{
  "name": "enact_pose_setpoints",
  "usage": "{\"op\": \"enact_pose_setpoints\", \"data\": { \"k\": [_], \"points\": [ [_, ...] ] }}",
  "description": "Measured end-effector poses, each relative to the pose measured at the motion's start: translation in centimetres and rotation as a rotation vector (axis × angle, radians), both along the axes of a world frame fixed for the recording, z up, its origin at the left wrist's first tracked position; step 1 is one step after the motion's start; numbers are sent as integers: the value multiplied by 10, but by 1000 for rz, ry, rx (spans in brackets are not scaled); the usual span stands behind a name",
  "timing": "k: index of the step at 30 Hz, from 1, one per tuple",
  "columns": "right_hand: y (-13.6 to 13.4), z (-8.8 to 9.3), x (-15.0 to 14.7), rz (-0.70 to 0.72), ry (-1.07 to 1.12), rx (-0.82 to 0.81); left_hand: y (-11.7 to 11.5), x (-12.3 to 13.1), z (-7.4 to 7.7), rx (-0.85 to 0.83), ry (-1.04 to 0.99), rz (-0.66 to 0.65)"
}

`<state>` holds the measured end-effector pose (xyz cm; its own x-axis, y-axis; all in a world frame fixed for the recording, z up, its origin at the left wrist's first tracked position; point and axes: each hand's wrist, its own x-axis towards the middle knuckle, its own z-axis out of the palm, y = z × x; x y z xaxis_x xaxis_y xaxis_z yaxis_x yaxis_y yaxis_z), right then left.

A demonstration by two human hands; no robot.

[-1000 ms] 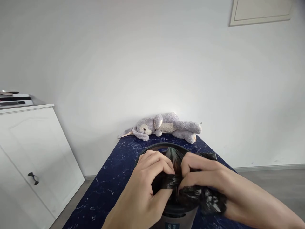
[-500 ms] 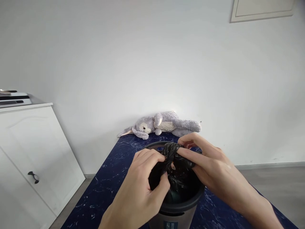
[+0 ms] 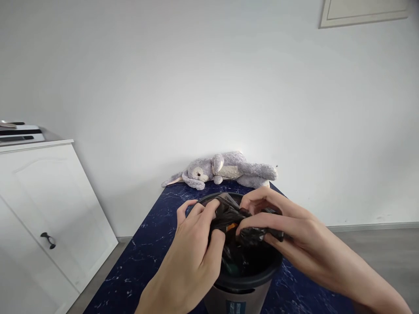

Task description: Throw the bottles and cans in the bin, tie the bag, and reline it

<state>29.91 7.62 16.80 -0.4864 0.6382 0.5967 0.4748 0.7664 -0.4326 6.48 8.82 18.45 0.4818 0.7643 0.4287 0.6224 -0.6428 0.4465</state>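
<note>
Bag (image 3: 244,226) mouth, bunched higher half a second ago, now sits lower between both hands (image 3: 196,244) (each pinching black plastic) above the bin (image 3: 248,283).

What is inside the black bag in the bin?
The black bag shows something orange through its gathered mouth and something greenish lower down; the left hand and right hand cover the rest inside the bin.

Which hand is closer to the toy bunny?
Right. The right hand reaches farther back over the bin, closer to the toy bunny by the wall; the left hand sits nearer the person.
</note>
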Motion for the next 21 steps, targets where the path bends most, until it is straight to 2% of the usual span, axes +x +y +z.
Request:
{"op": "enact_pose_setpoints", "data": {
  "k": [3, 6, 8, 12, 16, 18, 21],
  "points": [
    [2, 1, -1, 128, 129, 6, 0, 0, 1, -2, 18, -61],
    [4, 3, -7, 85, 267, -25, -1, -1, 3, -21, 8, -89],
    [4, 3, -12, 44, 346, -85, -2, -2, 5, -70, -57, -114],
    [3, 1, -13, 53, 466, -237, -3, -4, 6, -185, -215, -175],
    [3, -4, -1, 68, 397, -395, 0, -4, 1, -176, -440, 22],
    [6, -4, 3, 33, 301, -382, 3, -4, -4, -203, -527, 88],
    [12, -2, -1, -45, 245, -314, 7, -5, -9, -235, -583, 109]
  ]
}}
